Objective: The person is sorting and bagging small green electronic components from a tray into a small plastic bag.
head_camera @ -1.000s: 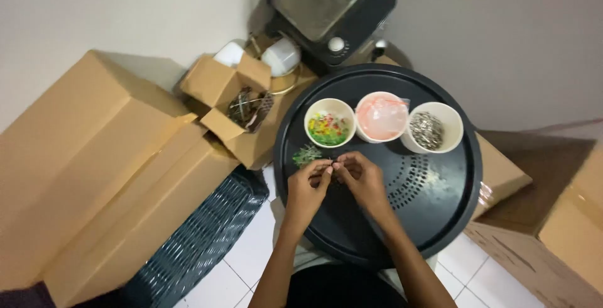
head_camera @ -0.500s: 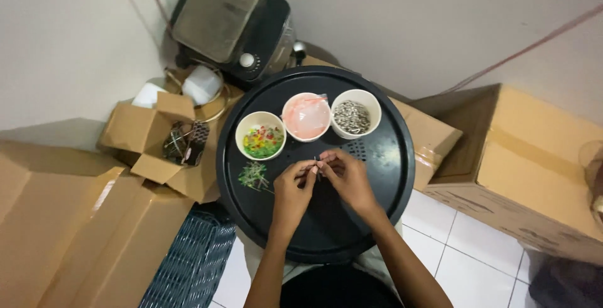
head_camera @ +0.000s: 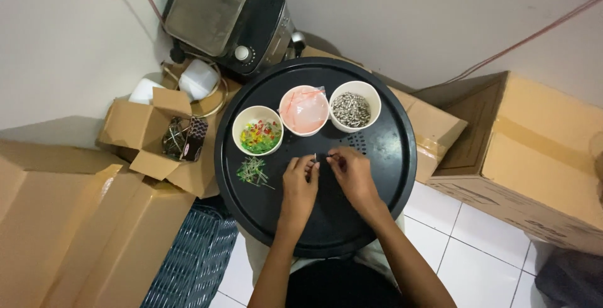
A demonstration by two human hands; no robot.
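Note:
My left hand (head_camera: 300,185) and my right hand (head_camera: 352,176) meet over the middle of a round black tray (head_camera: 389,151). Their fingertips pinch a tiny thin part (head_camera: 320,157) between them; it is too small to name. Along the tray's far side stand three white bowls: one with small coloured pieces (head_camera: 257,135), one covered with pink plastic (head_camera: 303,109), one full of small grey metal pieces (head_camera: 354,108). A little pile of thin green-tipped pins (head_camera: 252,171) lies on the tray left of my left hand.
A black and silver appliance (head_camera: 229,16) stands against the wall behind the tray. An open cardboard box (head_camera: 164,137) with small items sits to the left. Larger cardboard boxes (head_camera: 540,151) flank both sides. A dark woven basket (head_camera: 188,264) lies lower left on the white tiled floor.
The view has swung, so the tray sits more central and the right-hand box shows more. Both hands stay together over the tray, still pinching the small part.

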